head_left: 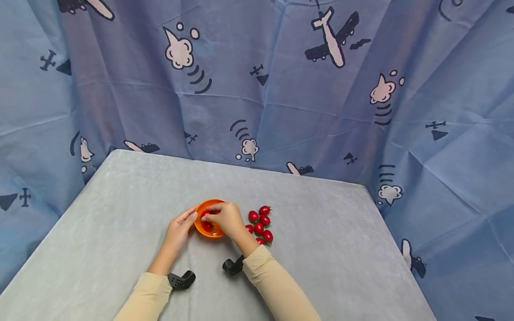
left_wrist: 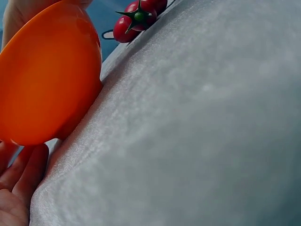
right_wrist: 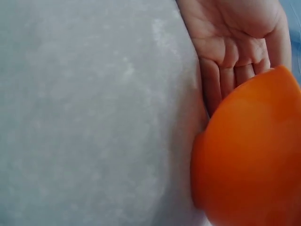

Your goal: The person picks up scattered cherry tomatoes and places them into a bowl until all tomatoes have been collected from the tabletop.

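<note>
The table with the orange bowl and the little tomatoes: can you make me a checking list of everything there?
Surface: grey table, soft-looking cover, nothing spilled.
Job's things: orange bowl standing upright, at least one cherry tomato inside; loose tomatoes in a cluster to its right, apart from it.
Clutter: nothing seen.
Hands: left hand flat against the bowl's left side, fingers straight; right hand over the bowl, fingertips pinched on a tomato.
Cables: nothing seen; a black wrist camera mount shows at each sleeve.
Surroundings: blue curtain printed with planes and clouds, hanging behind and beside the table.
</note>
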Available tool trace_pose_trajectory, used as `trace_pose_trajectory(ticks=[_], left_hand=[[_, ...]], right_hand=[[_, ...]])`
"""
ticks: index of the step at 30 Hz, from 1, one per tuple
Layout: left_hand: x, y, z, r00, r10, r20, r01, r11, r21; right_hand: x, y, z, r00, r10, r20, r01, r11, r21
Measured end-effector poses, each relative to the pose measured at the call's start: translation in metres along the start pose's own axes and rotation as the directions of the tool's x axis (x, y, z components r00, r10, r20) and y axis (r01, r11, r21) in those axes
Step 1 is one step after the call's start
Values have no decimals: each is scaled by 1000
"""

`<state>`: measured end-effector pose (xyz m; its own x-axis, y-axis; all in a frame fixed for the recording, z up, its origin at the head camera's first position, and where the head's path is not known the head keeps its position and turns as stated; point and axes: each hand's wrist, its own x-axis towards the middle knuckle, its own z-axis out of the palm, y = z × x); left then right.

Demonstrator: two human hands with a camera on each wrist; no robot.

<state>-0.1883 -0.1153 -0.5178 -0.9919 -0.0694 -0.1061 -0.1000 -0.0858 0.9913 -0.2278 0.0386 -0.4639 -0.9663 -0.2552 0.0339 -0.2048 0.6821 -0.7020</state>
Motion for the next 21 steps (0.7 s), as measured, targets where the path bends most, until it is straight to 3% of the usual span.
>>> trace_pose_trajectory(ticks=[13,21], left_hand=[[3,7,0,1000,26,-4,-26,999,-18],[-1,7,1,1000,16,5,-16,1000,-19]], right_hand=[[3,-5,-3,999,-32,19,33,997,-69],[1,-1,-1,1000,4,9,-4,999,-40]])
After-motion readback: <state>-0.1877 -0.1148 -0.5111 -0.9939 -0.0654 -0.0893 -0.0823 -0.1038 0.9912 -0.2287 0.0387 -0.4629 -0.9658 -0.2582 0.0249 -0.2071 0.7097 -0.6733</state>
